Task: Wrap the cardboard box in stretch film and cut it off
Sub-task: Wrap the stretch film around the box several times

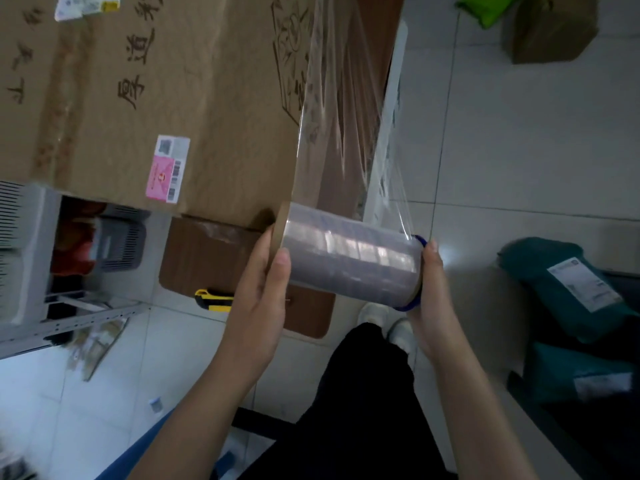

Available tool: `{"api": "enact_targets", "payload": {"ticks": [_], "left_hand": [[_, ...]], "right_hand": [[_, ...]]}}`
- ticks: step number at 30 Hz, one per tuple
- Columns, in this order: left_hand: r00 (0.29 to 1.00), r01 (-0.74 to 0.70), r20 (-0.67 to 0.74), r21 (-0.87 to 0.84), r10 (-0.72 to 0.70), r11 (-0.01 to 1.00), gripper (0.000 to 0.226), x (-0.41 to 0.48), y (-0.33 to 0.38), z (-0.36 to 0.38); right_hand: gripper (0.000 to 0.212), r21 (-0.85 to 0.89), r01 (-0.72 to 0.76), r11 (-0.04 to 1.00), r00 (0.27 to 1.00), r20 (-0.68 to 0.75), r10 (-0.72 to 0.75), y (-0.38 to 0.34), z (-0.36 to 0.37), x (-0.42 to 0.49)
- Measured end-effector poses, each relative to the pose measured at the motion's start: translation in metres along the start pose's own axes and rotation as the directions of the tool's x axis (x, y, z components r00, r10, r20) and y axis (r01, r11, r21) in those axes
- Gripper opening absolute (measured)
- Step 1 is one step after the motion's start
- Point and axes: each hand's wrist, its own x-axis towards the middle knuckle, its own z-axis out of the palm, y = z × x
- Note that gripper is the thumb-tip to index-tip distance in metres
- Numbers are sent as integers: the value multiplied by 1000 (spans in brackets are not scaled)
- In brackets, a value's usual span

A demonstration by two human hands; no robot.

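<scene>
A large brown cardboard box (173, 98) with printed characters and a pink label fills the upper left. A roll of clear stretch film (353, 263) is held level in front of its right edge. My left hand (259, 299) grips the roll's left end, thumb on the film. My right hand (433, 289) grips the right end at the blue core ring. A sheet of film (346, 116) runs taut from the roll up along the box's right side. A yellow and black utility knife (213, 299) lies on a lower cardboard piece, just left of my left hand.
A flat brown cardboard piece (201, 258) sits under the box. A grey metal shelf (41, 271) with stored items stands at left. Green parcels (568, 292) lie on the floor at right, another brown box (550, 26) at top right. My legs and shoes (388, 320) are below the roll.
</scene>
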Motion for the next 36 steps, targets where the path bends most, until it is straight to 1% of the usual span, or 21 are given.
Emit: {"api": "enact_targets", "payload": {"ticks": [3,5,9,13,17,20,23,25,27,29,32,34,36], "left_hand": [[998,-62,21,85,61,994,52,-16,-9,-8],[994,-100,53,139,93,985,53,-24,-15,-14],[986,-135,124,162,116,977,52,-24,-20,-28],[969,-188,187,123,163,975,50,-18,-18,-41],[958,-183,240,76,160,980,51,-25,-23,-54],[956,-148,268,92,119,985,47,-26,-29,-74],[962,-93,268,122,57,988,50,-19,-40,-100],[958,-77,286,154,30,985,57,-12,-47,-117],[950,-69,312,188,7,980,56,-7,-53,-131],[941,-85,340,224,4,971,54,-5,-59,-142],[932,-82,362,254,-16,964,54,-9,-66,-149],[924,-85,381,256,-20,963,52,-11,-74,-149],[920,-67,388,271,-45,960,50,-11,-79,-150]], "right_hand": [[75,65,-34,997,999,16,33,17,4,-20],[84,110,-50,993,999,-6,51,24,7,-29],[83,146,-28,989,999,-41,35,28,9,-34],[68,86,34,996,999,-32,-31,30,7,-41],[78,71,49,996,998,-43,-46,32,13,-53],[84,36,-3,999,996,-84,6,50,31,-63],[81,-13,-103,995,976,-194,99,76,58,-65],[75,42,-156,987,963,-215,161,93,75,-60],[72,98,-182,978,954,-222,200,108,87,-54],[71,131,-177,975,959,-199,201,125,95,-50],[72,268,-187,945,961,-152,233,147,100,-48],[72,331,-172,928,970,-109,218,159,99,-45],[76,361,-176,916,964,-123,234,170,101,-42]]}}
